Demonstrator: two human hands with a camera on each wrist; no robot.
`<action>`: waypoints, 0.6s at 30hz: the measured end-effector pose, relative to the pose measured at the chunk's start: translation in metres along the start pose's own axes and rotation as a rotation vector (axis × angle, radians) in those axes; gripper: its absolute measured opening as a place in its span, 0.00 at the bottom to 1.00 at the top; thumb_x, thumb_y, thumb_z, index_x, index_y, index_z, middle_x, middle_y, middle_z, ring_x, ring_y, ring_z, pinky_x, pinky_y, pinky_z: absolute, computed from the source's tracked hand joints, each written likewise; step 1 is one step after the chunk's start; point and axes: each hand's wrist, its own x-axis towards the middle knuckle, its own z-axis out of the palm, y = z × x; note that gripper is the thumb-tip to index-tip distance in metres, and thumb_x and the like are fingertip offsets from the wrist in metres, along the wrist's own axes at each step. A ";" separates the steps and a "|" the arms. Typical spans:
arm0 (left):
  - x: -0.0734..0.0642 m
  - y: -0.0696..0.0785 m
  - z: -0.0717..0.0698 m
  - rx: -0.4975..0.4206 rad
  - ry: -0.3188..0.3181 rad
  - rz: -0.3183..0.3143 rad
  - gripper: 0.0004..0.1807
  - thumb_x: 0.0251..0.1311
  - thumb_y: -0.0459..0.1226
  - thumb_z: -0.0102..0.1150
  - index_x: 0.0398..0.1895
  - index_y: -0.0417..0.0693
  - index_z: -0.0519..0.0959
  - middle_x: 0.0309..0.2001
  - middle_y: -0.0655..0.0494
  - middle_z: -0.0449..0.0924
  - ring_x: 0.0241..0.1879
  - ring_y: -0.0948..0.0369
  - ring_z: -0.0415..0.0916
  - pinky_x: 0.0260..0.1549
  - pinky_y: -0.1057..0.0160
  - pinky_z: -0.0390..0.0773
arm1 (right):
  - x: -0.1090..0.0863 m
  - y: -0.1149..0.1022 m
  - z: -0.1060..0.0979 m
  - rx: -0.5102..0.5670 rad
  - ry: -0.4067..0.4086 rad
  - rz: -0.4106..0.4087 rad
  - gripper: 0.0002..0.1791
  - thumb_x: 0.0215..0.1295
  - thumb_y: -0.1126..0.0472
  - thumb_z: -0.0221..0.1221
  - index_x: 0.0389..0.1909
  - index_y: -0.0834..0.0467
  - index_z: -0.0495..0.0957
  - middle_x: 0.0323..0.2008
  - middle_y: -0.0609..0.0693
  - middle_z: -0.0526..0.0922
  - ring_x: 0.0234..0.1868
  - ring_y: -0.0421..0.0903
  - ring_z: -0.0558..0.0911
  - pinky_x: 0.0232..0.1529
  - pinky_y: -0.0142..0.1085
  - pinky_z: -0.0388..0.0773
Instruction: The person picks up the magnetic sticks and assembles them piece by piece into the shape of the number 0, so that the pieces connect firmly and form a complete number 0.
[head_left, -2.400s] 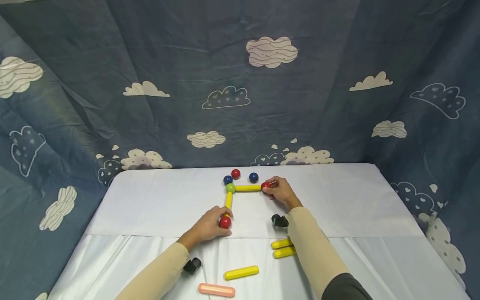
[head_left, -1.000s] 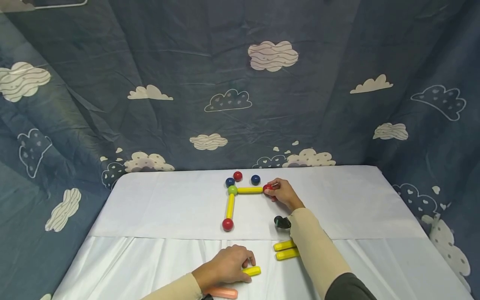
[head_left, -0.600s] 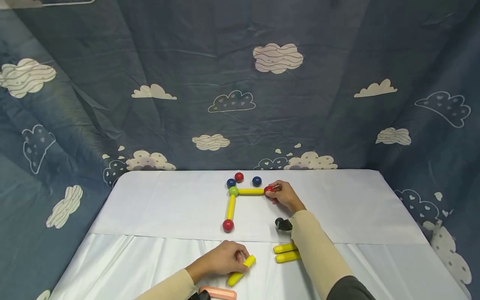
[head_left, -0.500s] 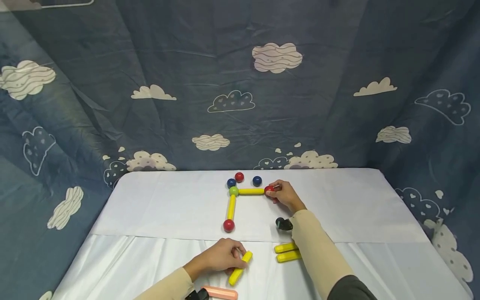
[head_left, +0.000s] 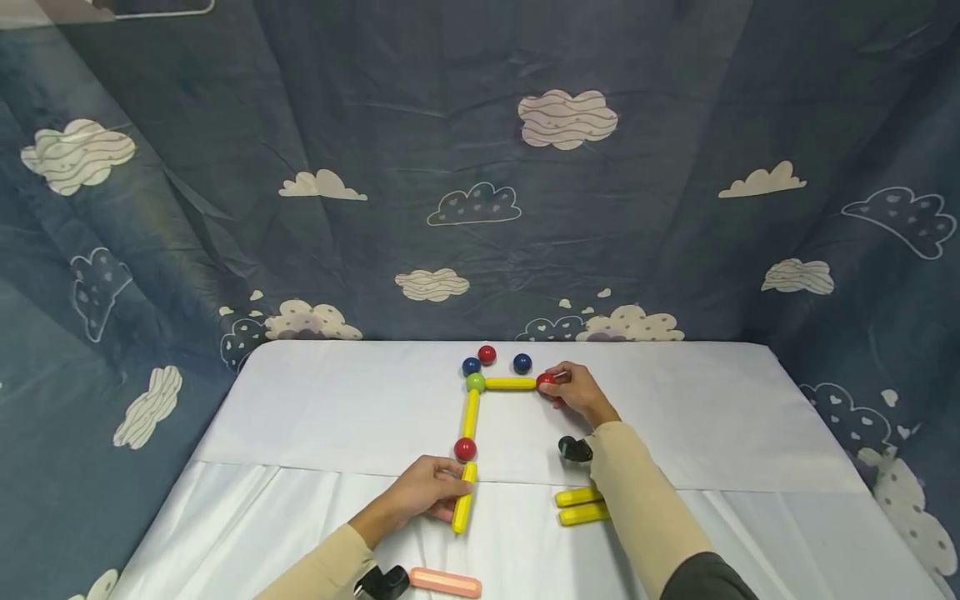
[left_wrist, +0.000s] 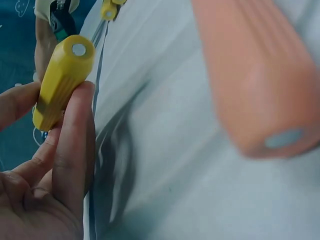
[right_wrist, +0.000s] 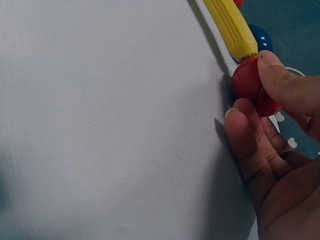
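Observation:
My left hand [head_left: 429,487] pinches a yellow magnetic stick [left_wrist: 62,82] between thumb and fingers. In the head view the stick's far end is right at a red ball [head_left: 465,449]. From that ball a yellow stick [head_left: 471,414] runs back to a green ball [head_left: 476,382], where another yellow stick [head_left: 510,383] branches off to the right. My right hand [head_left: 581,392] grips the red ball [right_wrist: 246,80] at the end of that branch; the right wrist view shows ball and stick end meeting. A round metal disc shows in the held stick's near end.
Behind the green ball lie a blue ball [head_left: 471,366], a red ball [head_left: 487,355] and a second blue ball [head_left: 522,362]. An orange stick [head_left: 446,582] lies at the front, near the left wrist camera. Two yellow sticks [head_left: 584,514] lie partly under the right forearm.
My left hand let go of the front red ball, picked up a yellow stick from the table, turned it lengthwise and brought it forward to that ball. The right hand stays on its red ball.

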 end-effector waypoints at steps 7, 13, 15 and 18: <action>0.005 -0.003 -0.004 -0.013 0.020 -0.011 0.14 0.58 0.34 0.63 0.43 0.34 0.76 0.27 0.52 0.81 0.23 0.64 0.77 0.23 0.65 0.81 | 0.000 0.002 -0.002 0.006 -0.001 0.010 0.21 0.60 0.66 0.65 0.54 0.65 0.72 0.43 0.61 0.75 0.26 0.43 0.76 0.27 0.29 0.77; 0.007 -0.005 -0.008 0.002 0.063 -0.029 0.13 0.58 0.34 0.64 0.41 0.34 0.76 0.25 0.52 0.79 0.20 0.65 0.76 0.21 0.67 0.80 | 0.001 0.001 0.000 0.005 0.000 0.015 0.21 0.61 0.65 0.65 0.54 0.65 0.72 0.43 0.61 0.74 0.27 0.44 0.76 0.28 0.29 0.78; 0.007 -0.006 -0.009 0.011 0.070 -0.033 0.14 0.57 0.35 0.64 0.42 0.34 0.76 0.25 0.52 0.78 0.19 0.65 0.75 0.20 0.67 0.79 | 0.001 0.000 0.000 0.006 -0.001 0.014 0.21 0.61 0.65 0.65 0.54 0.65 0.72 0.43 0.61 0.74 0.27 0.44 0.76 0.28 0.30 0.77; 0.008 -0.006 -0.011 0.023 0.075 -0.044 0.15 0.57 0.36 0.65 0.42 0.35 0.76 0.25 0.52 0.79 0.19 0.65 0.75 0.19 0.68 0.79 | 0.001 0.000 0.001 0.010 -0.004 0.003 0.21 0.60 0.66 0.65 0.53 0.65 0.73 0.43 0.61 0.75 0.27 0.44 0.76 0.27 0.30 0.77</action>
